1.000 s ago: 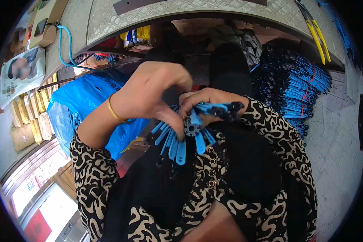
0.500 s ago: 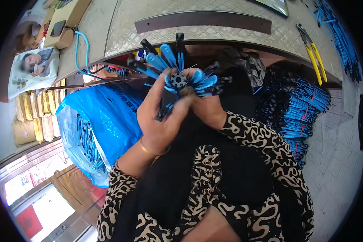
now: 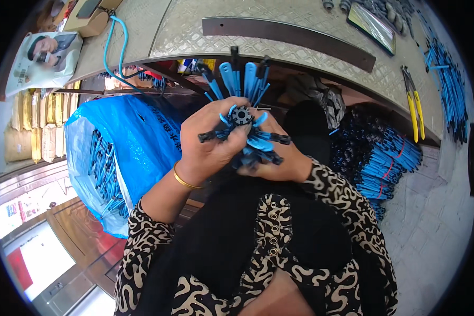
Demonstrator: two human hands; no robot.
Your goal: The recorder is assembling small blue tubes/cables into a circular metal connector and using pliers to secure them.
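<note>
In front of my chest I hold a bundle of blue arms with black ends (image 3: 230, 79), spread round a dark, round, slotted hub (image 3: 241, 116). Its kind I cannot make out for certain. My left hand (image 3: 208, 129) is closed round the left side, its thumb beside the hub. On the right side, my right hand (image 3: 285, 160) is closed round the arms, with its fingers partly hidden by them. Some blue arms fan out away from me, and others point towards me and sideways.
A table (image 3: 184, 42) with a dark metal strip (image 3: 289, 43) lies beyond my hands. Yellow-handled pliers (image 3: 416, 108) rest at its right edge. A blue plastic bag (image 3: 142, 152) of similar parts stands left; tied blue bundles (image 3: 379, 168) are piled right. A blue cord (image 3: 110, 52) hangs over the edge.
The bundle has turned in my hands, and its arms now fan more evenly round the hub. My right hand has shifted lower round the bundle. The whole view has tilted slightly.
</note>
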